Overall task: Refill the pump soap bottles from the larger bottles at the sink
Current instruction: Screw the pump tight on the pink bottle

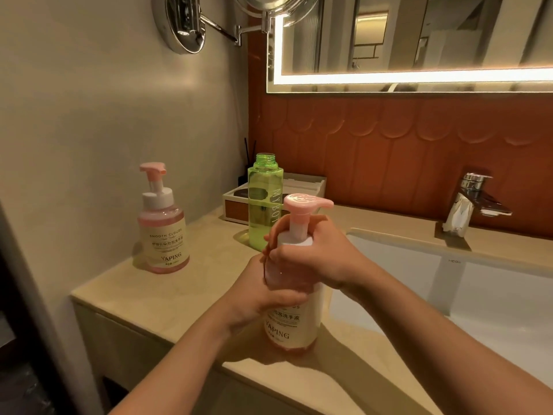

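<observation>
At centre on the beige counter (185, 298), our left hand (263, 295) grips a rounded pink-soap pump bottle (294, 322); our right hand (317, 253) curls round its white collar (294, 240). At eleven o'clock stands an uncapped square green bottle (264, 202) holding liquid.

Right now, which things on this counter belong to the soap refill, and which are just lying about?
Job in hand: pump bottle, gripped by the left hand at its body and the right hand at its collar; second pump bottle; uncapped green bottle.
Lying about: tray, reed diffuser, tap, white packet beside it.
</observation>
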A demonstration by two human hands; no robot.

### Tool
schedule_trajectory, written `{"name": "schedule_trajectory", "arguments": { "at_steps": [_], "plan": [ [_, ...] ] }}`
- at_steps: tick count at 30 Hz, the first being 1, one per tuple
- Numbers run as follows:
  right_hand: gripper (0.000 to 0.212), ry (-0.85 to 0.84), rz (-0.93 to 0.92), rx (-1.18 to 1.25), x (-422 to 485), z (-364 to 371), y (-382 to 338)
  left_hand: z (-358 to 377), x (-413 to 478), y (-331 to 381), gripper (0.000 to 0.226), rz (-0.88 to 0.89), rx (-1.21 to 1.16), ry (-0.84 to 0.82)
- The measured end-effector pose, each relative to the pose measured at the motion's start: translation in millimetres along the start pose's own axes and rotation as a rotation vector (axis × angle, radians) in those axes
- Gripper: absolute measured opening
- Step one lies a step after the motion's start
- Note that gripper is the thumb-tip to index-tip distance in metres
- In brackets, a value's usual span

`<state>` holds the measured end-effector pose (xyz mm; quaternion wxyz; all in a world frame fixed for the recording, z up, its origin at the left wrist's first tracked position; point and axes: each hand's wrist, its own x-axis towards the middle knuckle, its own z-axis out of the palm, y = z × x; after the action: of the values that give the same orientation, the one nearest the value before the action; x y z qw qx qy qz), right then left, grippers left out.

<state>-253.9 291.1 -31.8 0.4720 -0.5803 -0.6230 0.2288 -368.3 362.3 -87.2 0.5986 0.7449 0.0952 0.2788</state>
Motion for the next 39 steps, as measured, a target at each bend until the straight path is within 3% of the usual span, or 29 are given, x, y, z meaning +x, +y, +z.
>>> {"name": "schedule_trajectory", "arguments": {
  "at_steps": [5, 12, 18, 22, 27, 31, 39],
  "plan": [
    [0.014, 0.139, 0.044, -0.006, -4, 11, -3, 3, -3, -5, 0.058, 0.020, 0.093, 0.119],
    [0.011, 0.212, 0.068, 0.011, -10, 22, -10, 10, -12, 5, 0.055, 0.045, 0.212, 0.224],
    [0.030, 0.045, 0.080, -0.042, -18, 10, -18, 12, -13, 5, 0.065, -0.002, 0.169, 0.239],
    [0.044, 0.007, 0.084, -0.191, -26, -8, -11, 6, -13, 5, 0.065, -0.020, 0.225, 0.336],
    [0.040, 0.067, 0.121, -0.299, -29, -29, -4, -18, -10, 0, 0.058, -0.042, 0.229, 0.543],
    [0.036, 0.052, 0.148, -0.404, -26, -44, 6, -42, 3, -6, 0.072, -0.084, 0.275, 0.678],
    [0.034, 0.025, 0.217, -0.512, -14, -55, 27, -83, 42, -15, 0.084, -0.099, 0.356, 0.785]
  ]
}}
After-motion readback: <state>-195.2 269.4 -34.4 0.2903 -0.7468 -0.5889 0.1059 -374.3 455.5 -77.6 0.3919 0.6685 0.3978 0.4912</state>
